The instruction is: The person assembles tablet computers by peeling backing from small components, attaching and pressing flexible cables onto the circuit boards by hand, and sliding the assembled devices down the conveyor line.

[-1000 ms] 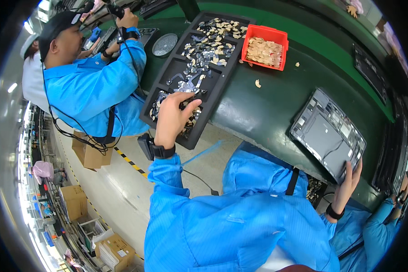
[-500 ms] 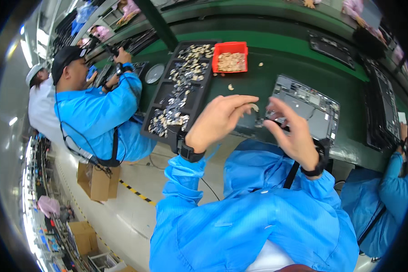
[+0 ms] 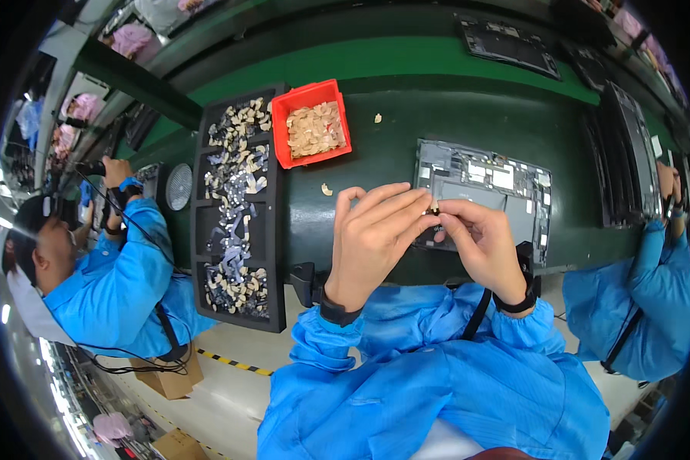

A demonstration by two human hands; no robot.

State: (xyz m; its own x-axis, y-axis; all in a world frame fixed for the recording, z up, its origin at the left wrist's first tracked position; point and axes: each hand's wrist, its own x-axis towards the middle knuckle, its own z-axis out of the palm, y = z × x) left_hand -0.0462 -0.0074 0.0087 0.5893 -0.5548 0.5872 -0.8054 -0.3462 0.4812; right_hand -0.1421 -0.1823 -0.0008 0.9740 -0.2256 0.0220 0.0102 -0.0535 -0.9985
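A small cream-and-black part [image 3: 435,208], like the pieces in the black tray, sits between the fingertips of both hands. My left hand [image 3: 377,239] comes from the left with its fingers stretched together, thumb and fingertips pinching the part. From the other side, my right hand [image 3: 479,239] pinches it between thumb and forefinger. The part's exact shape is mostly hidden by the fingers. Just behind and to the right of my hands lies an opened flat device [image 3: 487,195], its circuit board and grey battery exposed, on the green bench [image 3: 376,157].
A black compartment tray [image 3: 277,238] of flex cables and cream pieces stands left, beside a red bin [image 3: 282,146] of cream pieces. Loose pieces [image 3: 326,188] lie nearby. Device shells [image 3: 629,153] are stacked right. Co-workers in blue sit on both sides.
My right hand has moved from apart to meet my left, and both now pinch the small part. My view has shifted, so the tray and bin appear farther left.
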